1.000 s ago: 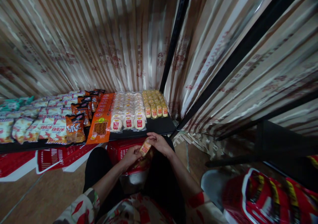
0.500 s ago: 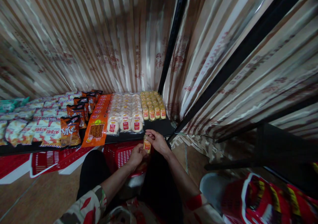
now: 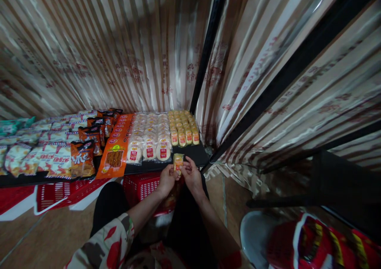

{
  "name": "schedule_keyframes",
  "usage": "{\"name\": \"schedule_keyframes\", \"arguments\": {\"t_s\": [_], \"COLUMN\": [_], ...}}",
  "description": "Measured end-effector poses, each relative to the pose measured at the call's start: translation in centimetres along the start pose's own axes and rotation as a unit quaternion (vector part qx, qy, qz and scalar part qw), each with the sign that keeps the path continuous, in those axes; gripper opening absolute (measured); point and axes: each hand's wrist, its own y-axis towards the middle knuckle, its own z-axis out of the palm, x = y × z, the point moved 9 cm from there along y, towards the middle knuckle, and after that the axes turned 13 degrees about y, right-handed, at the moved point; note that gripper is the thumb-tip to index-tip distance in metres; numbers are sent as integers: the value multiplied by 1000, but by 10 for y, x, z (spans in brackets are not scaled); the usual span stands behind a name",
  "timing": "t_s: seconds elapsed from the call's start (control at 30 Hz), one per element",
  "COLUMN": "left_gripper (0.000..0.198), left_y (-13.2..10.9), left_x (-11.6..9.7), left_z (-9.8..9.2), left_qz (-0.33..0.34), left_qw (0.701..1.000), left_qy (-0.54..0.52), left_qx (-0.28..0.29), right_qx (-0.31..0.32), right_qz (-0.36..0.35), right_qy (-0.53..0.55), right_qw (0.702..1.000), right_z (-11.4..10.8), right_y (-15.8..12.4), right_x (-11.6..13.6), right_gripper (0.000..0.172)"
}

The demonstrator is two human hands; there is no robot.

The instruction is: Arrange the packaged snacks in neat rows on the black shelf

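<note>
My left hand (image 3: 167, 179) and my right hand (image 3: 191, 175) together pinch a small yellow snack packet (image 3: 177, 161) with a red label, held upright just above the front edge of a low black shelf (image 3: 195, 152). Right behind the packet lie rows of the same yellow packets (image 3: 183, 128) at the shelf's right end, beside rows of round white packets (image 3: 149, 135). Under my hands a red basket (image 3: 141, 185) rests by my lap.
Further left on the shelf lie a long orange packet (image 3: 115, 148), brown-orange bags (image 3: 82, 154) and white-red bags (image 3: 38, 155). More red baskets (image 3: 56, 191) sit below the shelf. Black shelf posts (image 3: 206, 46) and striped sheeting surround it. A red-white bag (image 3: 312, 241) lies right.
Both hands lifted the yellow packet from above the basket up and forward to the shelf's front edge, turning it upright. The view shifted slightly.
</note>
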Motion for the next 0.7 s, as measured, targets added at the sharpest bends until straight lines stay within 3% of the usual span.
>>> {"name": "schedule_keyframes", "arguments": {"t_s": [0.13,0.37,0.57,0.7], "left_gripper": [12,21,37,38], "left_y": [10,23,18,22], "left_x": [-5,-20,-40,-42], "left_z": [1,-7,-8,-1], "left_qz": [13,38,84,99], "left_qw": [999,982,924,919], "left_qy": [49,168,349,359], "left_qx": [-19,-77,-130,-126], "right_qx": [14,-7,-16,-24], "right_qz": [9,-6,-15,-30], "right_qy": [-13,-24,-49,-71], "right_qw": [1000,1000,999,997], "right_z": [3,3,5,6], "right_y": [2,26,49,61], "right_x": [-3,-8,-14,-14], "right_gripper": [31,33,31,31]}}
